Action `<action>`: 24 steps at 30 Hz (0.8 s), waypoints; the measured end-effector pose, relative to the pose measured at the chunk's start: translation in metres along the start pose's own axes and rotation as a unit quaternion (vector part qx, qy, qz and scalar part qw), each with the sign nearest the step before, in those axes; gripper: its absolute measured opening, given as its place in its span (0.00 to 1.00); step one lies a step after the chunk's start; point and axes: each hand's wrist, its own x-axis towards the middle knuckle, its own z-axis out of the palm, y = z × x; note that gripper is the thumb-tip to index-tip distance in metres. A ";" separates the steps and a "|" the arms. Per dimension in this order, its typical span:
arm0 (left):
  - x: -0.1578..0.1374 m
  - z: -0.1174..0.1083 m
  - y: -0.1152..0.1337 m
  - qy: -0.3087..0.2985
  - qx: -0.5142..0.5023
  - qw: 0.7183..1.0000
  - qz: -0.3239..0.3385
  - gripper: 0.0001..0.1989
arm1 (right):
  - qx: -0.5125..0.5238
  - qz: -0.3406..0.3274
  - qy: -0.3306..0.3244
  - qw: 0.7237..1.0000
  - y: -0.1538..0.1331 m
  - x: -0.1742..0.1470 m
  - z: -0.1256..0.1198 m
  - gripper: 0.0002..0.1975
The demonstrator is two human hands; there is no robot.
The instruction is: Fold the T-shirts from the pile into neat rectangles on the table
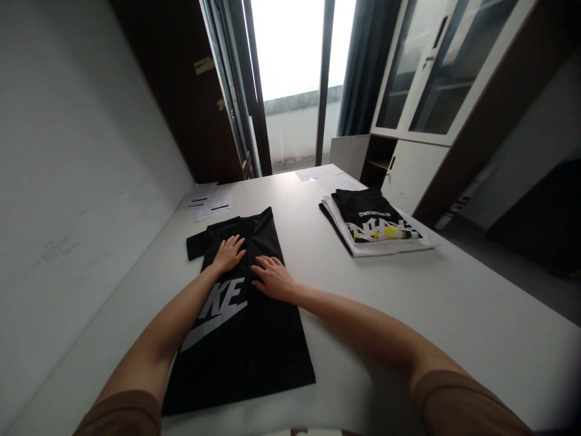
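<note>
A black T-shirt (pixel 254 351) with a grey printed logo lies on the white table, its right side folded inward and one short sleeve sticking out at the upper left. My left hand (pixel 230 253) rests flat on the upper part of the shirt, fingers spread. Just to the right, my right hand (pixel 273 277) also lies on the fabric with its fingers stretched out, close to the shirt's right edge. Neither hand grips the cloth.
A stack of folded shirts (pixel 376 221), black and white, sits on the right of the white table (pixel 308 224). Paper sheets (pixel 213 201) lie by the left wall. Beyond the table are a glass door (pixel 295 54) and a cabinet (pixel 422 72) with a lower door open.
</note>
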 end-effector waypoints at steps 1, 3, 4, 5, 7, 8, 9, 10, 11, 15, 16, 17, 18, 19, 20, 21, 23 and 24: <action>0.001 0.000 0.004 -0.009 -0.008 1.000 0.009 0.28 | -0.005 0.016 -0.007 1.000 0.007 0.005 0.004 0.28; 0.003 0.002 0.010 -0.033 -0.023 0.999 0.004 0.29 | -0.009 0.042 -0.025 0.999 0.019 0.010 0.011 0.32; 0.004 0.003 0.010 -0.041 -0.027 0.999 -0.008 0.29 | -0.009 0.045 -0.033 0.998 0.023 0.010 0.014 0.33; 0.006 0.004 0.009 -0.045 -0.029 0.998 -0.023 0.30 | -0.008 0.043 -0.039 0.998 0.026 0.010 0.016 0.34; 0.008 0.006 0.004 -0.048 -0.030 0.997 -0.057 0.31 | -0.008 0.039 -0.048 0.998 0.029 0.007 0.017 0.34; 0.010 0.007 0.000 -0.049 -0.030 0.996 -0.075 0.32 | -0.008 0.039 -0.052 0.998 0.031 0.006 0.015 0.35; 0.011 0.007 -0.005 -0.051 -0.031 0.994 -0.093 0.33 | -0.008 0.042 -0.056 0.998 0.032 0.004 0.014 0.35; 0.011 0.007 -0.009 -0.053 -0.032 0.992 -0.112 0.34 | -0.008 0.046 -0.058 0.997 0.033 0.003 0.012 0.36; 0.012 0.007 -0.013 -0.057 -0.034 0.990 -0.128 0.35 | -0.008 0.051 -0.059 0.997 0.035 0.002 0.010 0.36; 0.007 0.008 -0.020 -0.068 -0.035 0.986 -0.149 0.38 | -0.016 0.060 -0.056 0.997 0.041 -0.006 0.009 0.37; 0.004 0.009 -0.018 -0.064 -0.033 0.987 -0.145 0.39 | -0.020 0.058 -0.055 0.997 0.041 -0.009 0.010 0.36; 0.001 0.011 -0.016 -0.060 -0.030 0.988 -0.141 0.40 | -0.024 0.057 -0.053 0.997 0.040 -0.014 0.011 0.36; -0.003 0.012 -0.012 -0.054 -0.026 0.989 -0.137 0.40 | -0.029 0.057 -0.051 0.997 0.038 -0.019 0.011 0.36; -0.006 0.014 -0.008 -0.047 -0.022 0.989 -0.135 0.40 | -0.035 0.058 -0.048 0.997 0.036 -0.024 0.012 0.36; -0.010 0.015 -0.004 -0.040 -0.018 0.990 -0.134 0.40 | -0.042 0.059 -0.043 0.996 0.033 -0.030 0.011 0.35; -0.014 0.015 0.000 -0.031 -0.014 0.991 -0.132 0.40 | -0.051 0.057 -0.035 0.996 0.029 -0.035 0.010 0.35; -0.018 0.012 0.008 0.000 -0.004 0.993 -0.117 0.38 | -0.070 0.044 -0.018 0.996 0.023 -0.043 0.005 0.33; -0.017 0.009 0.012 0.024 -0.002 0.994 -0.106 0.36 | -0.078 0.034 -0.013 0.996 0.022 -0.045 0.000 0.32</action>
